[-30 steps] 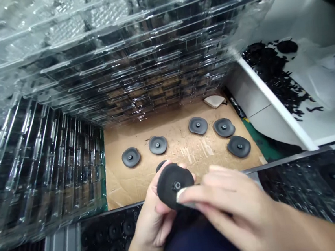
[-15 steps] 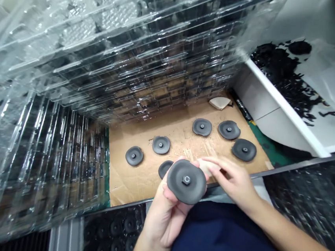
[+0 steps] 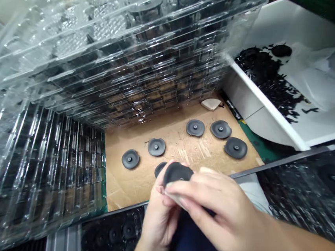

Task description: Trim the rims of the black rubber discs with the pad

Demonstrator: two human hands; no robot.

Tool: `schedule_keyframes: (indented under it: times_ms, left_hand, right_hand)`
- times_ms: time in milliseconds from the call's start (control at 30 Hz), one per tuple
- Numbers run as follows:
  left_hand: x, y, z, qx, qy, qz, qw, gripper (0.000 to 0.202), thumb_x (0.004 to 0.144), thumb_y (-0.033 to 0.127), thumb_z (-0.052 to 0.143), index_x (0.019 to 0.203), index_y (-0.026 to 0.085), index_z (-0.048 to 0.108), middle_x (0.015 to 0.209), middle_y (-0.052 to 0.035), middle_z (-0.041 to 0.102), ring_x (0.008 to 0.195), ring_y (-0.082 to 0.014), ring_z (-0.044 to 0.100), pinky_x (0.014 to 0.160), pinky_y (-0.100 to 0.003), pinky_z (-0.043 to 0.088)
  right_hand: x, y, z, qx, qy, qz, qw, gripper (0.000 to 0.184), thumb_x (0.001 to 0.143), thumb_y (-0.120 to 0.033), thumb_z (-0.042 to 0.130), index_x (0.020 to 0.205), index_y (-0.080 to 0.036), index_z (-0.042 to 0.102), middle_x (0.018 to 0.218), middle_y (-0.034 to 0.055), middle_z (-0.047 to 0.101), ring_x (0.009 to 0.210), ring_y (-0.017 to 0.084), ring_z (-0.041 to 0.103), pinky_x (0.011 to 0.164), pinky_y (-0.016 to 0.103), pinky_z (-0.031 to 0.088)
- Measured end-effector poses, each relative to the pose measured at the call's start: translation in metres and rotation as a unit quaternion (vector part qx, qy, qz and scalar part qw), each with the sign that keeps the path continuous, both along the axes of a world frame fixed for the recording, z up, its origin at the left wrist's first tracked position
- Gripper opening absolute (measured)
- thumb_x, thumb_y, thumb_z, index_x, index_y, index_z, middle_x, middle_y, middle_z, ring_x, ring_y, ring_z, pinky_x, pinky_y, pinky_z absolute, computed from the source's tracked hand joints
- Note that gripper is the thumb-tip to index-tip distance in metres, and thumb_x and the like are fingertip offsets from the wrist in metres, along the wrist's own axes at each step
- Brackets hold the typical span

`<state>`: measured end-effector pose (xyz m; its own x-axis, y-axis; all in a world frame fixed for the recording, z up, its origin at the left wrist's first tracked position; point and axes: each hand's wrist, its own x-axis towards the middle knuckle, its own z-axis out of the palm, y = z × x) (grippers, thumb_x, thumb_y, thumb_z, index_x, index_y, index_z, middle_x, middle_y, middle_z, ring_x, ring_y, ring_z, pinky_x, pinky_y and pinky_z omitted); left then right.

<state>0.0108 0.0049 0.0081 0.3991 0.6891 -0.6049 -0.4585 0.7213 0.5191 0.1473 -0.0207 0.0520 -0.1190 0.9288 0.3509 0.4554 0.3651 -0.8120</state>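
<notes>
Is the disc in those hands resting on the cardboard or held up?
Held up: the left hand grips the black disc, in front of a partly hidden disc on the cardboard.

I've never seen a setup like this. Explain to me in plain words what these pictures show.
There is no machine here: a person works with two bare hands. The only view comes from a camera worn on the head, looking forward and down.

The left hand holds a dark disc. The right hand pinches a pale pad against its near edge.

Beyond them lies cardboard with six more discs, one partly hidden by the left hand, and a pale wedge. Stacked clear trays stand behind and to the left. On the right, a white bin contains black scraps.
</notes>
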Motion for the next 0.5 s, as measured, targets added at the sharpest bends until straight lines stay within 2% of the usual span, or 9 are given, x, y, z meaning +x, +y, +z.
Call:
schedule_keyframes:
  times_ms: [67, 100, 200, 267, 333, 367, 433, 500]
  left_hand:
    - [-0.002, -0.001, 0.001, 0.009, 0.018, 0.009, 1.000, 0.077, 0.051, 0.029, 0.088, 0.122, 0.030, 0.059, 0.099, -0.0024, 0.073, 0.096, -0.0228, 0.068, 0.085, -0.029, 0.055]
    - [-0.001, -0.001, 0.002, 0.012, 0.018, 0.003, 1.000, 0.077, 0.049, 0.032, 0.088, 0.121, 0.029, 0.060, 0.097, -0.0026, 0.073, 0.096, -0.0238, 0.068, 0.084, -0.030, 0.056]
    - [0.002, -0.001, 0.007, 0.017, -0.012, -0.032, 0.999, 0.067, 0.049, 0.034, 0.088, 0.111, 0.026, 0.066, 0.093, -0.0032, 0.074, 0.098, -0.0247, 0.067, 0.086, -0.031, 0.055]
    - [0.002, 0.001, 0.010, 0.015, -0.033, -0.032, 0.999, 0.053, 0.054, 0.030, 0.086, 0.104, 0.026, 0.070, 0.097, -0.0022, 0.074, 0.099, -0.0215, 0.067, 0.090, -0.028, 0.052]
    - [-0.002, 0.004, 0.012, 0.006, -0.053, -0.028, 0.998, 0.044, 0.056, 0.026, 0.086, 0.097, 0.027, 0.072, 0.099, -0.0005, 0.075, 0.095, -0.0169, 0.068, 0.087, -0.022, 0.051]
    - [-0.004, 0.005, 0.012, -0.002, -0.062, -0.030, 0.998, 0.044, 0.054, 0.025, 0.087, 0.096, 0.027, 0.073, 0.100, -0.0001, 0.075, 0.093, -0.0152, 0.069, 0.085, -0.020, 0.052]
    - [-0.005, 0.007, 0.011, -0.015, -0.078, -0.038, 0.996, 0.049, 0.047, 0.026, 0.089, 0.094, 0.026, 0.073, 0.098, 0.0002, 0.076, 0.087, -0.0131, 0.069, 0.080, -0.016, 0.052]
    - [-0.004, 0.007, 0.010, -0.026, -0.073, -0.048, 0.996, 0.045, 0.049, 0.026, 0.089, 0.091, 0.022, 0.074, 0.091, 0.0001, 0.076, 0.082, -0.0120, 0.070, 0.077, -0.015, 0.052]
  right_hand:
    - [-0.003, 0.004, 0.001, -0.045, -0.001, 0.043, 0.998, 0.021, 0.087, -0.007, 0.049, 0.096, -0.014, 0.067, 0.080, 0.0014, 0.070, 0.068, 0.012, 0.061, 0.067, 0.025, 0.047]
    - [-0.004, 0.007, 0.001, -0.037, -0.008, 0.029, 0.999, 0.020, 0.087, -0.007, 0.050, 0.096, -0.014, 0.067, 0.081, 0.0016, 0.070, 0.069, 0.012, 0.060, 0.066, 0.025, 0.046]
    - [-0.006, 0.014, 0.000, 0.061, -0.039, -0.063, 0.995, 0.023, 0.089, -0.010, 0.046, 0.101, -0.007, 0.065, 0.078, 0.0068, 0.068, 0.068, 0.017, 0.058, 0.065, 0.031, 0.045]
    - [-0.003, 0.010, 0.000, 0.076, -0.025, -0.036, 0.996, 0.023, 0.090, -0.009, 0.044, 0.101, -0.006, 0.064, 0.075, 0.0067, 0.067, 0.068, 0.016, 0.058, 0.067, 0.031, 0.046]
    - [0.004, 0.000, 0.001, 0.019, -0.007, 0.032, 0.999, 0.021, 0.089, -0.008, 0.046, 0.100, -0.012, 0.064, 0.077, 0.0032, 0.068, 0.068, 0.013, 0.058, 0.067, 0.026, 0.047]
    - [0.009, -0.005, 0.001, -0.019, -0.011, 0.040, 0.999, 0.020, 0.089, -0.009, 0.048, 0.099, -0.015, 0.064, 0.078, 0.0013, 0.068, 0.067, 0.012, 0.058, 0.066, 0.024, 0.047]
    - [0.019, -0.013, 0.003, -0.069, -0.054, -0.005, 0.996, 0.021, 0.089, -0.009, 0.049, 0.100, -0.018, 0.064, 0.078, -0.0007, 0.067, 0.064, 0.011, 0.056, 0.062, 0.024, 0.044]
    - [0.026, -0.011, 0.006, -0.047, -0.106, -0.041, 0.992, 0.024, 0.089, -0.008, 0.047, 0.102, -0.018, 0.065, 0.076, 0.0006, 0.066, 0.064, 0.013, 0.054, 0.062, 0.027, 0.041]
